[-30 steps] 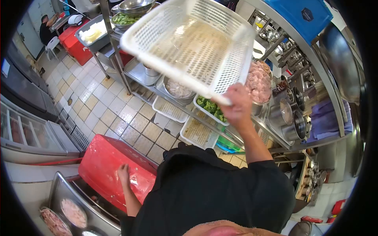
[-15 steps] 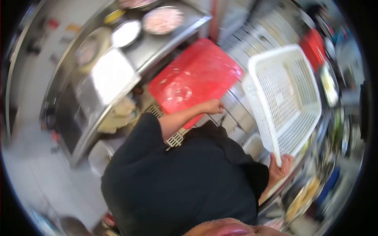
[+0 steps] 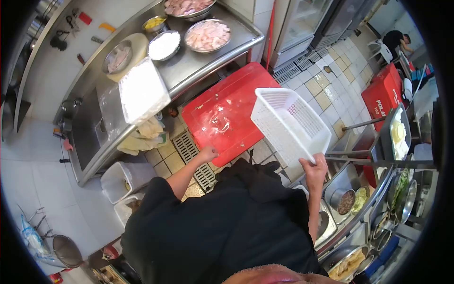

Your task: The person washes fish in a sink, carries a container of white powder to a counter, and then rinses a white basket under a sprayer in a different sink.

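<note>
White perforated basket point(image 3: 292, 125) swung from above the metal shelving point(image 3: 388, 164) toward the red plastic lid point(image 3: 217, 116). Left hand point(image 3: 208, 154) near lid, fingers curled; cannot tell how tightly. Basket beyond, one corner pinched by right hand point(image 3: 316, 170); slack grip could tip it.

Looks like a commercial kitchen: has a long stainless-steel counter point(image 3: 196, 61) at left with steel bowls point(image 3: 210, 50) of raw meat point(image 3: 208, 35) and a sink point(image 3: 81, 142), a glass-door refrigerator point(image 3: 301, 23) at the far end, floor-drain grates point(image 3: 186, 146) set among tiles point(image 3: 324, 100), and food-filled pots point(image 3: 334, 202) at right.
</note>
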Tool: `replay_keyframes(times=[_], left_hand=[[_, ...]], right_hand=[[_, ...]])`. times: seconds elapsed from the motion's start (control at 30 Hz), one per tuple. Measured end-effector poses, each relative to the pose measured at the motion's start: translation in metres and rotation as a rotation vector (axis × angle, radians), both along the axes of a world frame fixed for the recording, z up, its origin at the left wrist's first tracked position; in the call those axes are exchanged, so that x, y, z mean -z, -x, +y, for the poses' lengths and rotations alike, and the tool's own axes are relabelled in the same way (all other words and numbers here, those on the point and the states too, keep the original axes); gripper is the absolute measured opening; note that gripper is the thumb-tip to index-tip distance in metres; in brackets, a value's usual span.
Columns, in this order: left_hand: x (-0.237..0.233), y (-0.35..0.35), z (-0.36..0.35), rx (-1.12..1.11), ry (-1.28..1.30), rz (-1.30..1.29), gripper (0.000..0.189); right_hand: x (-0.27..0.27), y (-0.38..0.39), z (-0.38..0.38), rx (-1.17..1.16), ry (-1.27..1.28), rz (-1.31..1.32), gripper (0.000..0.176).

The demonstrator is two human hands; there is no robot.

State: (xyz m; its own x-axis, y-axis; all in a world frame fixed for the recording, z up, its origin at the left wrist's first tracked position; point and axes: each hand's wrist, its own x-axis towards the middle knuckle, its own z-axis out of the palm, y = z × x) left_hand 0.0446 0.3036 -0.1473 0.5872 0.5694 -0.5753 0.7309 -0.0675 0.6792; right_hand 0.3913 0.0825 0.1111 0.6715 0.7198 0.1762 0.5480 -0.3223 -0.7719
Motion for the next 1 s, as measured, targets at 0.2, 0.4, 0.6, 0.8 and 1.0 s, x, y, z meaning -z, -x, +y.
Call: replay_keyframes(times=[0.2, 0.4, 0.6, 0.8, 1.0], left_hand=[[-0.047, -0.108, -0.004, 0.083, -0.086, -0.003, 0.028], [-0.099, -0.245, -0.004, 0.285, -0.132, 0.022, 0.039], [-0.117, -0.31, -0.012, 0.298, -0.154, 0.009, 0.044], [-0.089, -0.325, 0.0, 0.251, -0.173, 0.177, 0.044], [-0.048, -0.424, 0.058, -0.031, 0.061, 0.094, 0.036]], right_hand=[[-0.003, -0.08, 0.009, 0.04, -0.002, 0.048, 0.027], [-0.007, -0.193, -0.002, 0.083, 0.024, 0.034, 0.031], [0.061, -0.332, -0.018, 0.081, 0.042, -0.123, 0.026], [0.057, -0.42, -0.011, 0.198, 0.221, 0.083, 0.038], [0.058, -0.509, 0.013, 0.364, 0.182, -0.013, 0.044]])
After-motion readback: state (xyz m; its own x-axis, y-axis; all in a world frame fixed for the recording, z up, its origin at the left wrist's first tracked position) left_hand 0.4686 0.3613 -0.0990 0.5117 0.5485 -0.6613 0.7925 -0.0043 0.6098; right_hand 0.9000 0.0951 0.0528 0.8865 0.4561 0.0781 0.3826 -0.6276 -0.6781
